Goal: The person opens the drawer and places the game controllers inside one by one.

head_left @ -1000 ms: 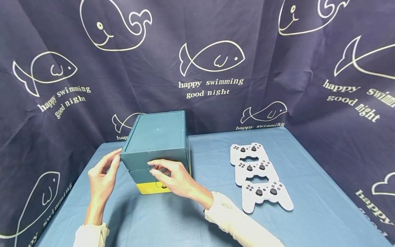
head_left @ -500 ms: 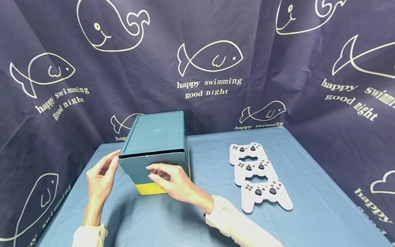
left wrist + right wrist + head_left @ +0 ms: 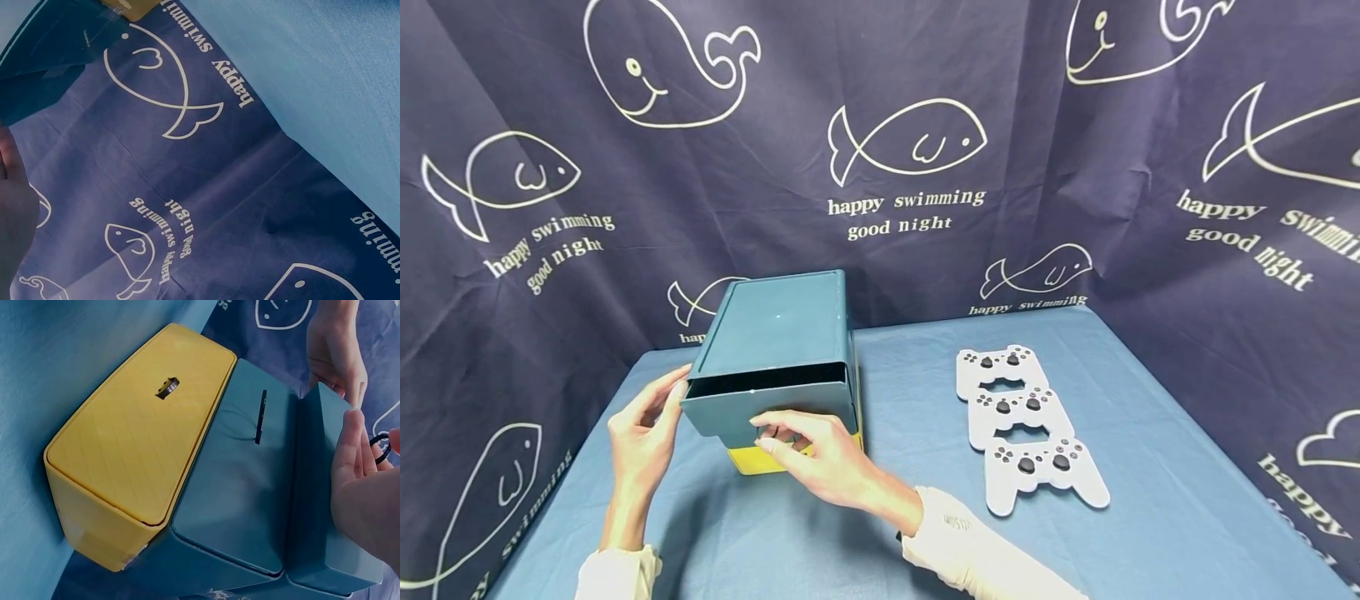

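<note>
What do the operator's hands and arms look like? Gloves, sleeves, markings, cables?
Two bare hands, no gloves visible on the left hand or right hand. Both arms wear cream long sleeves: left sleeve, with a gathered-looking cuff, and right sleeve, which carries small lettering, too small to read reliably. A small dark bit shows at the right cuff; can't tell what. No cables visible.

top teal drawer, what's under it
Under the top drawer is a second teal drawer, then a yellow drawer at the bottom; both look closed. Their insides are hidden behind their fronts, and the blue cloth beneath the yellow drawer is covered.
</note>
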